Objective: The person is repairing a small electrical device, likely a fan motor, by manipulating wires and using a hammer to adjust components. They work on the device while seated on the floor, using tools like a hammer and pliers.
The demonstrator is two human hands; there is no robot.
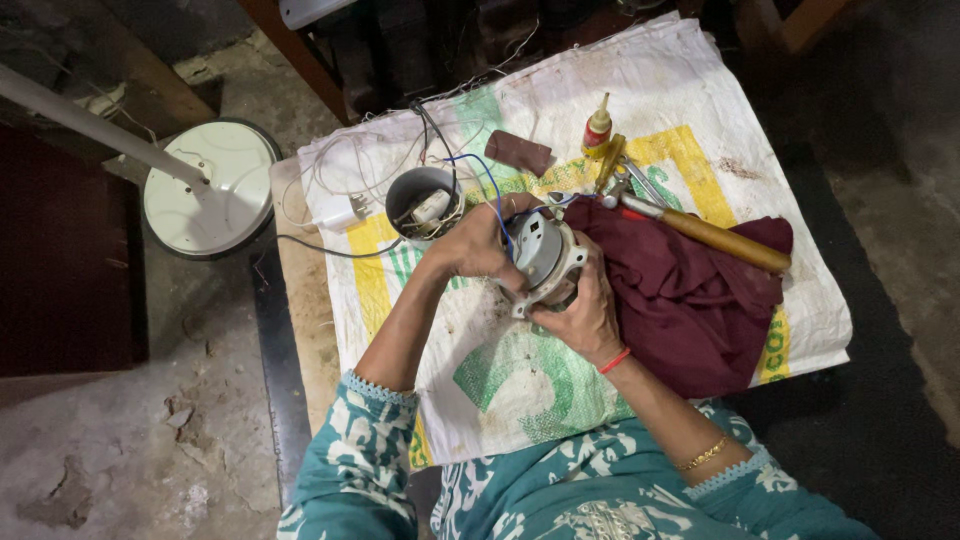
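The round silver-grey metal motor (pixel 545 262) is gripped by the closed fingers of both hands (pixel 480 245) (pixel 580 315); its thin blue wire (pixel 492 185), looped beyond the left fingers, could be snagged and torn loose.

White printed sack (pixel 700 120) (green, yellow marks) — spread flat.

Dim room, cracked grey concrete floor (pixel 110 450), dark wooden furniture (pixel 60 260), low wooden table (pixel 300 300)

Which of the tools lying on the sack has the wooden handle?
The hammer, lying across the maroon cloth right of the hands. The yellow-handled tool beside the small glue bottle has a plastic-looking handle instead.
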